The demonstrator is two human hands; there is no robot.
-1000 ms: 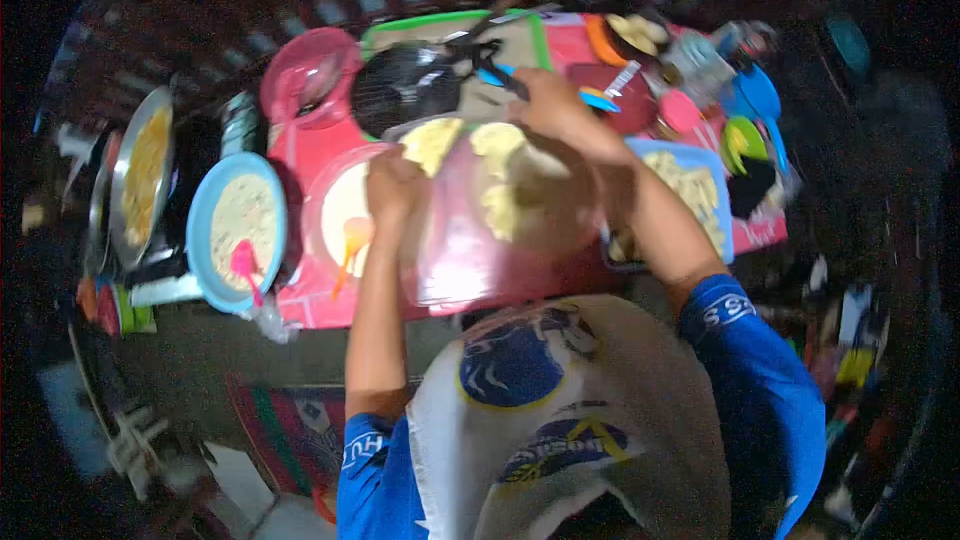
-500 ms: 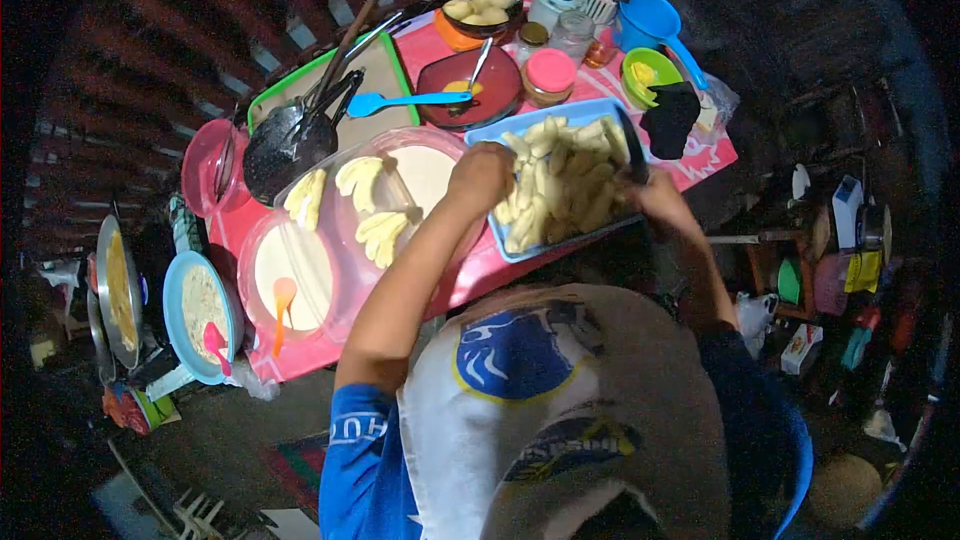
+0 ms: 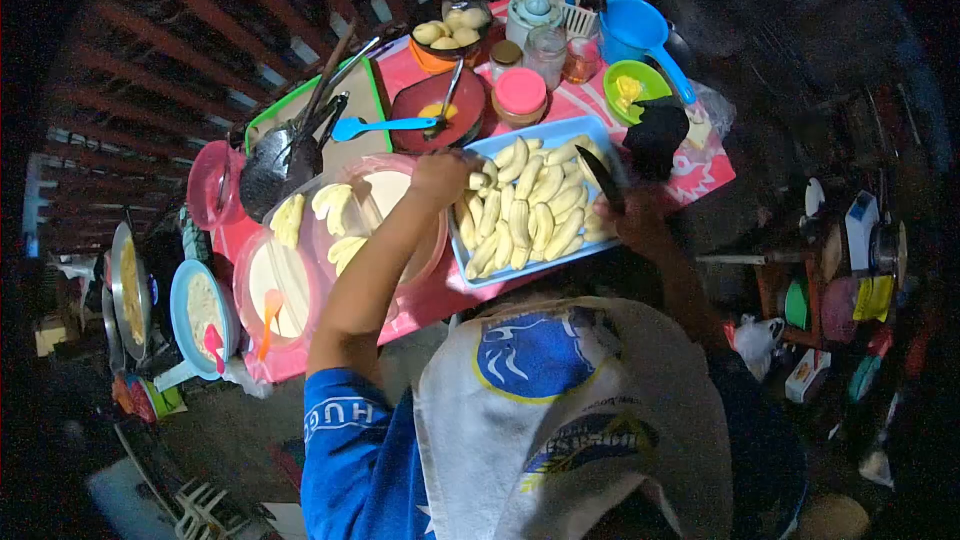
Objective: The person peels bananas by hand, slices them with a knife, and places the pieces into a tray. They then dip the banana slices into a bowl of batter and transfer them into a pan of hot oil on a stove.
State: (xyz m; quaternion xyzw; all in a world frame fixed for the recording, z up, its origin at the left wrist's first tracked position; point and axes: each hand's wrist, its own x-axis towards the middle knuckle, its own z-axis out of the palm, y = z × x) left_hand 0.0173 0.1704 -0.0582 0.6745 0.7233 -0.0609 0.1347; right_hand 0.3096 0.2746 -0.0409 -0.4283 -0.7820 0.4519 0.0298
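Observation:
A blue tray (image 3: 463, 251) full of peeled bananas (image 3: 530, 208) sits in front of me on the table. My left hand (image 3: 443, 178) is at its upper left corner, fingers closed around a peeled banana (image 3: 483, 176). On the tray's right side, my right hand (image 3: 632, 217) grips a knife (image 3: 597, 176), its dark blade slanting up over the bananas. Left of my left forearm, sliced, fanned-out bananas (image 3: 333, 206) lie on a clear lid over pink-rimmed bowls of pale batter (image 3: 277, 282). An orange spoon (image 3: 270, 312) rests in the nearer bowl.
Behind the tray stand a dark red plate (image 3: 408, 100) with a blue spatula (image 3: 380, 127), a pink-lidded jar (image 3: 520, 95), a green bowl (image 3: 632, 90) and a blue dipper (image 3: 640, 30). A blue basin (image 3: 190, 325) of pale mix and a pan (image 3: 130, 285) are at left.
My left hand has shifted left and holds a banana at the tray's corner. The knife in my right hand now shows clearly over the tray. The whole view has shifted somewhat.

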